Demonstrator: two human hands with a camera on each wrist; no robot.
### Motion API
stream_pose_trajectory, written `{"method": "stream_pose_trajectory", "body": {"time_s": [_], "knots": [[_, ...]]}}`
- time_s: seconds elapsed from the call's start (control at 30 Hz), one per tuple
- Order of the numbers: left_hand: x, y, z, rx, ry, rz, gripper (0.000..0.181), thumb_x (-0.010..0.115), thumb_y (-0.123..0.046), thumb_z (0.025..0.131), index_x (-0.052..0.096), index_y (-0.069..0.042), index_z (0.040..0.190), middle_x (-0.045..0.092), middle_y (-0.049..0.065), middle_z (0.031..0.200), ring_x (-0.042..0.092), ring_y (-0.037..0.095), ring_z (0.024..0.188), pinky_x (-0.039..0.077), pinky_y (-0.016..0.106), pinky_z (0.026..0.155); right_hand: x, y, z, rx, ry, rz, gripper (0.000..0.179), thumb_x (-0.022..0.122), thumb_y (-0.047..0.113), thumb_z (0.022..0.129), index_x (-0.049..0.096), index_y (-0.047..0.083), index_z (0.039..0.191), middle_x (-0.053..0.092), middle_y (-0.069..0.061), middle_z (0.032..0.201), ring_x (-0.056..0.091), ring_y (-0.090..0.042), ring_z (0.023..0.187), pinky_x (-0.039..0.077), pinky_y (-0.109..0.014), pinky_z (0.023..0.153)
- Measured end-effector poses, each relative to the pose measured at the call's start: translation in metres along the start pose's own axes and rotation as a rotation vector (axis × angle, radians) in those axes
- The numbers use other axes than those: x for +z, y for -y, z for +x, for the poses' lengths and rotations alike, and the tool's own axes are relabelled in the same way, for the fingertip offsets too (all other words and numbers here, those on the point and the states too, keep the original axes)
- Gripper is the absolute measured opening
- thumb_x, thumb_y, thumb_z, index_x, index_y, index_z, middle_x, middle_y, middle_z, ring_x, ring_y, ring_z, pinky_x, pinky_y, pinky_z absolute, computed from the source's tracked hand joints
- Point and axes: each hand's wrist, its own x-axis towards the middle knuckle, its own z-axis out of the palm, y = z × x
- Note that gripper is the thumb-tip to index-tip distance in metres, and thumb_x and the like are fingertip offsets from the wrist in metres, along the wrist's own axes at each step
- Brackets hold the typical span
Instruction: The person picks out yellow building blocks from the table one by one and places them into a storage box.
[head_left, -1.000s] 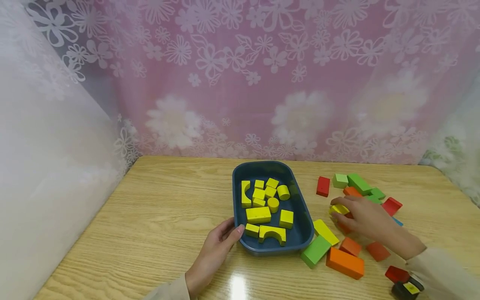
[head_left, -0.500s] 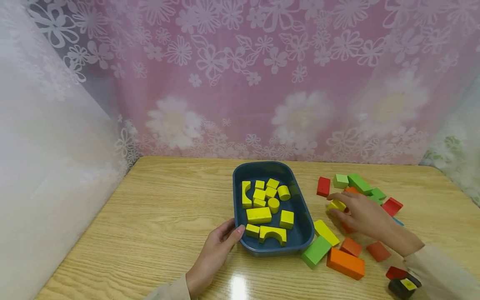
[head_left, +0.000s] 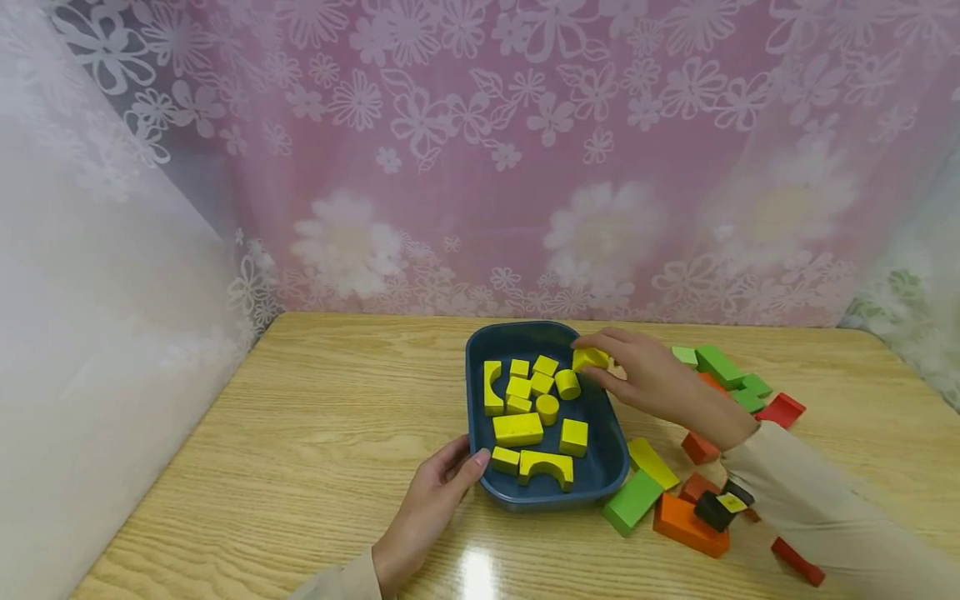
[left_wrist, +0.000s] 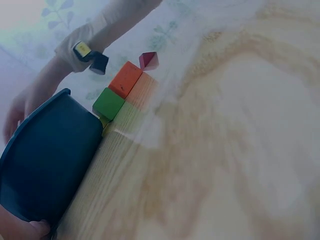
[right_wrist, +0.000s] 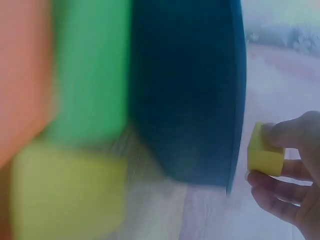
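Observation:
Yellow blocks of several shapes lie in a dark blue plastic bin [head_left: 596,462] on the table. My left hand [head_left: 431,508] grips the bin's near left side, thumb over the rim and fingers against the outside. In the head view my right hand [head_left: 660,379] is over the bin's far right rim, pinching a yellow block [head_left: 590,359] between thumb and fingers. The right wrist view shows that yellow block [right_wrist: 266,155] at the fingertips, beside the bin's wall [right_wrist: 200,100]. Its full shape is partly hidden by the fingers.
Right of the bin lie loose blocks: a yellow one [head_left: 652,464], a green one [head_left: 632,502], a long orange one [head_left: 690,527], and more green and red ones farther back. My right forearm passes above some of them. A floral curtain [head_left: 525,208] hangs behind the table [head_left: 337,400].
My right hand has lifted the yellow block from among the loose blocks and carried it left to the bin's far right rim. The left hand and the bin have stayed put.

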Motion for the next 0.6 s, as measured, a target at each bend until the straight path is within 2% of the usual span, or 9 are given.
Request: {"method": "stream_pose_trajectory", "body": {"time_s": [0.17,0.3,0.5,0.6], "knots": [[0.000,0.001,-0.002,0.018,0.000,0.009,0.077,0.056,-0.046,0.097,0.029,0.006,0.147,0.033,0.026,0.150,0.038,0.037,0.135,0.040,0.043,0.108,0.014,0.019,0.036,-0.055,0.129,0.048,0.036,0.072,0.010,0.087,0.061,0.006,0.122,0.065,-0.008,0.111,0.061,-0.019,0.088,0.057,-0.032,0.074],[0.000,0.001,-0.001,0.027,0.011,0.000,0.077,0.055,-0.044,0.097,0.027,0.006,0.148,0.032,0.026,0.150,0.037,0.038,0.136,0.038,0.044,0.109,0.027,0.029,0.057,-0.085,0.190,0.064,0.036,0.072,0.009,0.087,0.062,0.004,0.121,0.065,-0.009,0.112,0.063,-0.020,0.091,0.057,-0.033,0.080],[-0.001,0.002,0.000,0.029,0.016,-0.008,0.076,0.054,-0.044,0.098,0.026,0.006,0.149,0.032,0.025,0.151,0.036,0.037,0.137,0.037,0.045,0.109,0.041,0.037,0.070,-0.115,0.278,0.043,0.036,0.070,0.009,0.089,0.061,0.002,0.123,0.065,-0.010,0.109,0.063,-0.018,0.085,0.057,-0.028,0.077],[-0.003,0.001,0.000,0.029,0.013,-0.008,0.077,0.054,-0.044,0.098,0.026,0.006,0.149,0.032,0.025,0.151,0.036,0.037,0.137,0.037,0.045,0.109,0.044,0.038,0.072,-0.121,0.285,0.031,0.036,0.070,0.009,0.089,0.061,0.003,0.123,0.065,-0.009,0.109,0.063,-0.017,0.084,0.057,-0.028,0.077]]}}
